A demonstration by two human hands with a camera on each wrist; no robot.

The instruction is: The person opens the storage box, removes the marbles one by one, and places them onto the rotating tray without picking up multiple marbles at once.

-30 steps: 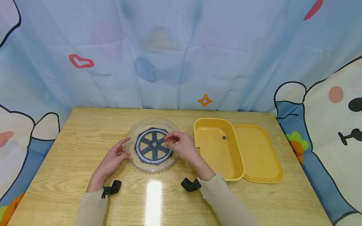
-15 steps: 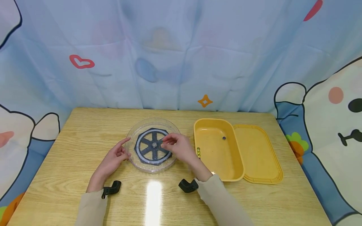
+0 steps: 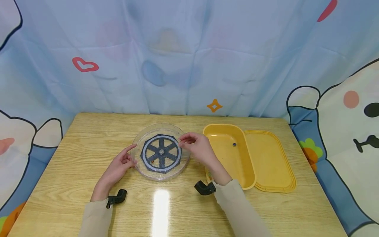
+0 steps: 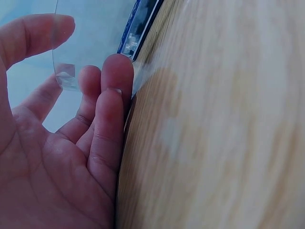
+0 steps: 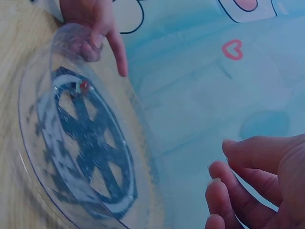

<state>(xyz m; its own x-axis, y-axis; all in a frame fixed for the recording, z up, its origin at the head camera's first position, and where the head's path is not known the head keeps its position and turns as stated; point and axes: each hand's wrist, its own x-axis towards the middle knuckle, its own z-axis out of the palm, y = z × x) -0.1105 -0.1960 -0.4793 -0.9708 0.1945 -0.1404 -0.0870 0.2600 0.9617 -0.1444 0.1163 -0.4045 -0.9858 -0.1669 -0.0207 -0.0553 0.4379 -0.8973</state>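
Observation:
A clear round dish (image 3: 161, 126) lies on the table, with a dark blue six-spoked wheel shape (image 3: 161, 151) inside it. In the head view a small red ball (image 3: 152, 161) sits at the lower left of the wheel; the right wrist view also shows this red ball (image 5: 84, 86). My left hand (image 3: 119, 164) rests against the dish's left side, forefinger and thumb spread along the wall. Over the dish's right rim hovers my right hand (image 3: 198, 148). Its fingers (image 5: 219, 195) are loosely bent, the thumb apart from most of them, with nothing seen between.
Right of the dish stands a yellow box (image 3: 250, 164) with a small dark ball (image 3: 234, 144) in it. My right wrist covers part of its left side. A yellow lid (image 3: 270, 161) lies beside the box. Behind the table hangs a printed curtain (image 3: 189, 65).
My right hand first shifts slightly left over the wheel, then draws back right to the rim. The red ball now shows in the dish. The left hand stays in place.

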